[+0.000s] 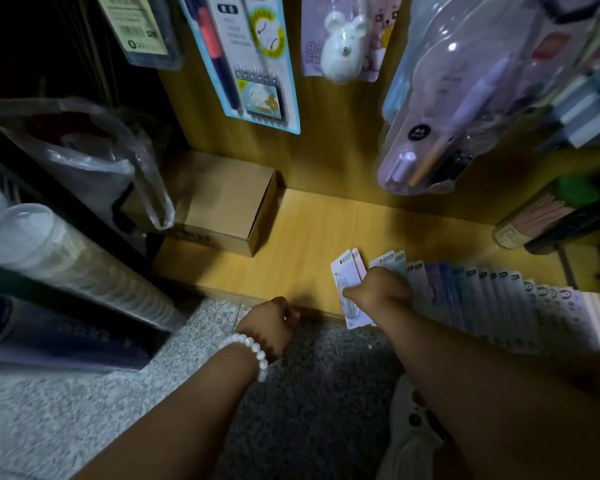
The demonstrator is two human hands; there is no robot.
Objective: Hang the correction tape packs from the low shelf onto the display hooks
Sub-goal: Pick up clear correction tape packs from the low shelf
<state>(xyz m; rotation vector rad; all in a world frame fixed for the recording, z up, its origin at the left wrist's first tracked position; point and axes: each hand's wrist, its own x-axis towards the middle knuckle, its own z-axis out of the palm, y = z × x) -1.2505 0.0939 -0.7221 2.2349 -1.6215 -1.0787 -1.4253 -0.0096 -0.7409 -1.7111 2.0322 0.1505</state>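
A fanned row of correction tape packs lies along the front right of the low wooden shelf. My right hand is closed on the leftmost packs, white and pink cards lifted slightly off the row. My left hand, with a white bead bracelet on its wrist, is a loose fist at the shelf's front edge and holds nothing. Above the shelf hang blister packs on the back panel; the hooks themselves are out of sight.
A cardboard box sits on the shelf's left end, with a clear plastic bag draped beside it. Stacked cups lie at the left. A pencil bundle rests at right. Hanging pen packs and a purple pack overhang the shelf.
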